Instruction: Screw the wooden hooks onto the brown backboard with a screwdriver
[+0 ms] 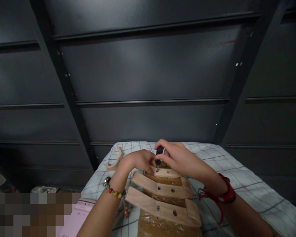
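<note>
My right hand (174, 156) is wrapped round the black handle of a screwdriver (159, 152). The screwdriver stands upright, its tip at a hole in the farthest wooden piece (172, 172). My left hand (143, 160) has its fingers closed on the left end of that same piece, close to the screwdriver. Two more curved wooden pieces, a middle one (151, 184) and a near one (148, 203), lie across a brown tape-wrapped block (160, 227). Screw heads or dark holes show in them. Part of the far piece is hidden behind my hands.
A loose curved wooden piece (115, 163) lies on the checked cloth (246, 184) at the left. Below it is a pink sheet or packet (80, 215). A dark panelled metal wall (148, 72) rises behind the cloth-covered surface.
</note>
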Tool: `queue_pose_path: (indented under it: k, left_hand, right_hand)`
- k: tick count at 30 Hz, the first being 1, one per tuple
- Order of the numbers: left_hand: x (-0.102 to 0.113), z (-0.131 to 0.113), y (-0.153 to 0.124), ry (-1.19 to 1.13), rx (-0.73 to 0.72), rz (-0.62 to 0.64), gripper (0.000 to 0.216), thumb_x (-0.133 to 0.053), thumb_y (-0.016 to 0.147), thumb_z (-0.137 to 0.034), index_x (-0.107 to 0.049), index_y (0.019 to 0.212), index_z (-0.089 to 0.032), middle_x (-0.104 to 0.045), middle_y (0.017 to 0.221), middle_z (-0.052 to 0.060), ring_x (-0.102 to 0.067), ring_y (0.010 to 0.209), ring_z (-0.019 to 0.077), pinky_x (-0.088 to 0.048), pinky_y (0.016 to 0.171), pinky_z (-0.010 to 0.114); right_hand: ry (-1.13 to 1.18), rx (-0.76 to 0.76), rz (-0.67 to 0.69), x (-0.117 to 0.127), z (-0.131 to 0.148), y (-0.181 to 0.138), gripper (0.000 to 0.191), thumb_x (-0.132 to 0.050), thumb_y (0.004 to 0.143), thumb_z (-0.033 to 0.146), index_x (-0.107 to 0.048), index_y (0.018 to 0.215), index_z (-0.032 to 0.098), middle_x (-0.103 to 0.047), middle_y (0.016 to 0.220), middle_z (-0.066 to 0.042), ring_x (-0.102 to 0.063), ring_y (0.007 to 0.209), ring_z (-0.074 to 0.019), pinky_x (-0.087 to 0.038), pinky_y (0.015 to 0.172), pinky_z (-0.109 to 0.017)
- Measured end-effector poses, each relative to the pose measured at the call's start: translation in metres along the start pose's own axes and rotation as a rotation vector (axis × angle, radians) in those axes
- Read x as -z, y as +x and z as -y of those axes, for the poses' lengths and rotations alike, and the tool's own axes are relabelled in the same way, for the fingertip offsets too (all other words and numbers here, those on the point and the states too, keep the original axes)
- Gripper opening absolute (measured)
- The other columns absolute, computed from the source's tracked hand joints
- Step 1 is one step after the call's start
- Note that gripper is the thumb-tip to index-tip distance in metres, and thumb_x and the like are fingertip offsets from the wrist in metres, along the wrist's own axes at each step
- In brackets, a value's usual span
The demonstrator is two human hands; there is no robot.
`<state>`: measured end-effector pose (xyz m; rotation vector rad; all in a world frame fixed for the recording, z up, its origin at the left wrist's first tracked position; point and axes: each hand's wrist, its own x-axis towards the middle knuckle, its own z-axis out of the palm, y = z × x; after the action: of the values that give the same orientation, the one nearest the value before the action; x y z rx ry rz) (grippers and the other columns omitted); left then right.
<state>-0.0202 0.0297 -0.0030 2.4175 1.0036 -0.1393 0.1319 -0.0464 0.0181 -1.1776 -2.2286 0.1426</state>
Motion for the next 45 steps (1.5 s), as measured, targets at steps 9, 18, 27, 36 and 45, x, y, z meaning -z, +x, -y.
queue_pose_path:
  k: [9,18,27,36,45]
  left_hand:
    - [-0.003,0.005,0.003,-0.016,-0.013,0.002,0.028,-0.067,0.055,-0.019,-0.063,0.082,-0.014,-0.065,0.082,0.002,-0.056,0.072,0.0141,-0.041,0.064,0.022]
    - [-0.003,0.007,0.005,-0.018,-0.026,0.006,0.028,-0.066,0.055,-0.019,-0.061,0.082,-0.015,-0.064,0.083,0.001,-0.055,0.073,0.0136,-0.04,0.064,0.022]
    - [-0.002,0.006,0.003,-0.03,-0.052,0.01,0.026,-0.067,0.057,-0.022,-0.06,0.081,-0.017,-0.064,0.081,-0.001,-0.056,0.069,0.012,-0.04,0.062,0.021]
    - [-0.003,0.003,0.003,0.005,-0.06,-0.012,0.026,-0.068,0.056,-0.021,-0.06,0.08,-0.017,-0.064,0.079,-0.001,-0.055,0.069,0.012,-0.039,0.061,0.02]
    - [-0.003,-0.002,0.003,0.054,-0.042,-0.014,0.024,-0.067,0.057,-0.019,-0.059,0.08,-0.017,-0.064,0.078,0.0,-0.055,0.07,0.0128,-0.039,0.06,0.02]
  right_hand:
    - [-0.194,-0.214,-0.159,-0.015,0.0,0.008,0.017,-0.06,0.073,0.031,-0.053,0.067,0.017,-0.054,0.051,0.001,-0.051,0.048,-0.0134,-0.032,0.046,-0.024]
    - [-0.084,0.046,-0.121,-0.019,-0.005,0.008,0.02,-0.048,0.082,0.018,-0.057,0.1,0.016,-0.063,0.094,-0.007,-0.058,0.085,-0.0156,-0.043,0.075,-0.027]
    - [-0.054,0.04,-0.053,0.0,-0.004,0.004,0.014,-0.05,0.08,0.018,-0.062,0.088,0.017,-0.067,0.08,-0.003,-0.06,0.068,-0.0136,-0.043,0.064,-0.023]
    - [-0.201,-0.163,-0.258,-0.017,-0.01,0.009,0.019,-0.059,0.072,0.031,-0.052,0.059,0.018,-0.051,0.048,0.002,-0.047,0.046,-0.0123,-0.03,0.046,-0.024]
    - [-0.102,0.003,-0.173,-0.015,-0.015,0.01,0.01,-0.053,0.08,0.021,-0.061,0.086,0.018,-0.063,0.083,-0.003,-0.057,0.076,-0.0132,-0.042,0.068,-0.023]
